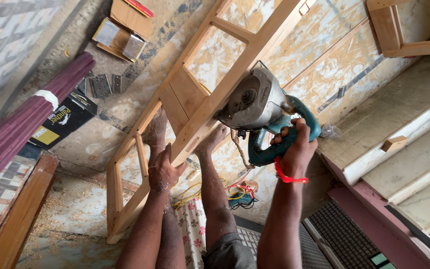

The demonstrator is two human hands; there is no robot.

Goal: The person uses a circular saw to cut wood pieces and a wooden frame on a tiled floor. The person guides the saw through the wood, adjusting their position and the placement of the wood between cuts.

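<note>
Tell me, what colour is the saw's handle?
Teal on the circular saw's handle, seen clearly in the head view.

A: Daylight, bright and even. Seems to come from the upper right; the pale steps there look nearly washed out.
B: Shadows?
A: Soft ones, under the wooden frame and the legs.
B: Sharpness?
A: Centre crisp. Slight shine on the saw's metal guard. Edges bend, wide-angle lens; corners a bit soft.

Flat black carton with yellow label patch, on floor beside maroon pipes. Opened brown cardboard box, silvery packets inside, top left.
</note>
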